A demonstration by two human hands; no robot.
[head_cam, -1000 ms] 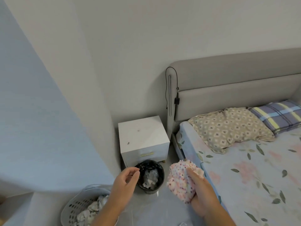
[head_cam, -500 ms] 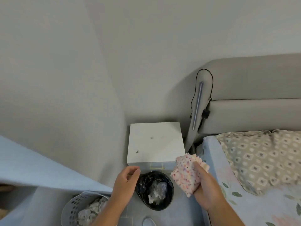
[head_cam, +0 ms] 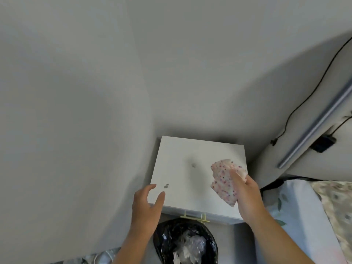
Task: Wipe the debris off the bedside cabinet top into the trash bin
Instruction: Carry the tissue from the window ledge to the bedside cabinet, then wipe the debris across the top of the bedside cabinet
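Note:
The white bedside cabinet (head_cam: 182,149) stands in the wall corner. Two small dark bits of debris lie on its top: one (head_cam: 166,185) near the front left edge, another (head_cam: 193,165) near the middle. My right hand (head_cam: 245,193) holds a pink dotted cloth (head_cam: 222,178) over the right side of the cabinet top. My left hand (head_cam: 147,204) hovers with fingers apart at the front left corner, close to the nearer debris. The black-lined trash bin (head_cam: 167,237), holding crumpled paper, sits on the floor just in front of the cabinet.
Walls close in on the left and behind the cabinet. The grey bed headboard (head_cam: 304,164) with a black cable (head_cam: 297,109) rises to the right. The bed's floral sheet (head_cam: 297,210) lies at lower right. A gold drawer handle (head_cam: 194,218) juts over the bin.
I have come closer to the cabinet. My right hand has carried the cloth up over the cabinet top, and my left hand has spread out at the front left corner.

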